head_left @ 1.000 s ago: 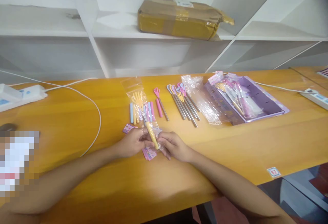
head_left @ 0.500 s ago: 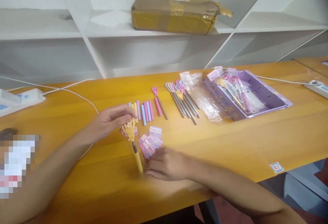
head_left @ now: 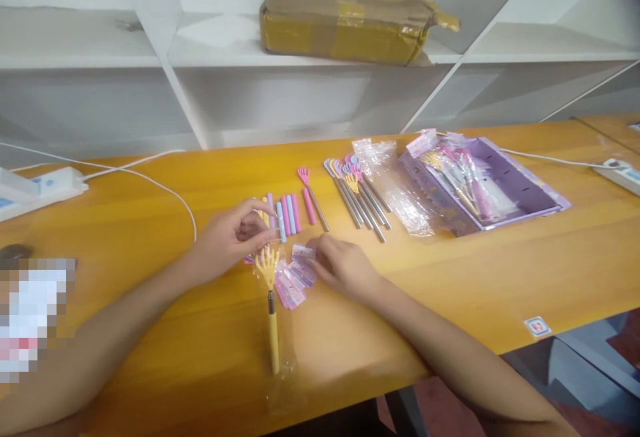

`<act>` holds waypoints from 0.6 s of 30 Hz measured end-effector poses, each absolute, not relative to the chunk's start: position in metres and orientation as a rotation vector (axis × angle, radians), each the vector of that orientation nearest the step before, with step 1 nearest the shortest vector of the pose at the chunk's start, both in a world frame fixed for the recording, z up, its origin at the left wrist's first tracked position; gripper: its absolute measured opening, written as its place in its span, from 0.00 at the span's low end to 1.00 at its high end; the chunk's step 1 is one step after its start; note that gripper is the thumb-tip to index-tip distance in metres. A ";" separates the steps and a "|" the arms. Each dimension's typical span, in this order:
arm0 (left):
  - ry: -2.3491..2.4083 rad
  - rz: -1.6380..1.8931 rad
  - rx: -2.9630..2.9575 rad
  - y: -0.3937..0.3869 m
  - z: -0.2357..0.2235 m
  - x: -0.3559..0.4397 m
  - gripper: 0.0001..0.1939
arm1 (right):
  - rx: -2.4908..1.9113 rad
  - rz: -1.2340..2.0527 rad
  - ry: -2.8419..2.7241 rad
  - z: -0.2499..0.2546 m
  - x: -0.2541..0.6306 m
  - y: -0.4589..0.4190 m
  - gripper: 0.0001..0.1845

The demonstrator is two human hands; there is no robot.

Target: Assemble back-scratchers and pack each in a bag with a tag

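Observation:
My left hand (head_left: 240,230) is curled, thumb and fingertips at the mouth of a clear plastic bag (head_left: 287,364). Inside the bag is a yellow hand-shaped back scratcher (head_left: 273,337), its claw towards the left hand and its handle towards me. My right hand (head_left: 345,265) is closed at the edge of a small printed card (head_left: 302,252), which its fingers partly cover. More pink and purple cards (head_left: 291,290) lie fanned beside the bag. Behind the left hand is a row of coloured grip tubes (head_left: 289,214), partly hidden by its fingers.
Unbagged back scratchers (head_left: 360,200) with metal rods lie further back, near a pink one (head_left: 316,200). Clear bags (head_left: 407,197) lie beside a purple box (head_left: 530,214) holding packed scratchers. A power strip (head_left: 43,190) with cables is at left; a taped parcel (head_left: 345,24) sits on the shelf.
My right hand has moved from the lower handle end up to the cards. The left hand has shifted slightly right, and the bagged scratcher has moved right and nearer me.

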State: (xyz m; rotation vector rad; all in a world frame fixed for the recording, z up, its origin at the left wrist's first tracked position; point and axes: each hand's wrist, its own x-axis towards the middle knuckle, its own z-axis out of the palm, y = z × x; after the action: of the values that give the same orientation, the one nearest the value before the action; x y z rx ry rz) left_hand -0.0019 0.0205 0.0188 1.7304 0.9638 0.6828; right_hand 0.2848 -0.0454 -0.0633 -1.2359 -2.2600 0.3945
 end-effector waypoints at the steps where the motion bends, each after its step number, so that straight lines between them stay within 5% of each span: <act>1: 0.965 0.677 1.705 0.020 0.016 0.000 0.19 | -1.336 0.413 -2.250 -0.064 0.288 -0.040 0.11; 3: 0.987 0.654 1.666 0.019 0.007 0.004 0.18 | -1.430 0.463 -2.262 -0.065 0.292 -0.034 0.17; 13: 0.997 0.692 1.892 0.017 -0.026 0.018 0.14 | -1.412 0.894 -1.946 -0.065 0.294 -0.028 0.11; 18: 0.988 0.703 1.972 0.021 -0.027 0.015 0.18 | -1.229 1.050 -1.543 -0.066 0.286 -0.027 0.16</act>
State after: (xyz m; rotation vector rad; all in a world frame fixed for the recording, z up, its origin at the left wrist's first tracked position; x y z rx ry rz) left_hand 0.0150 0.0209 -0.0274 1.9717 0.9875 0.7029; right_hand 0.2858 -0.0268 -0.0657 -1.2286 -1.5426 1.0500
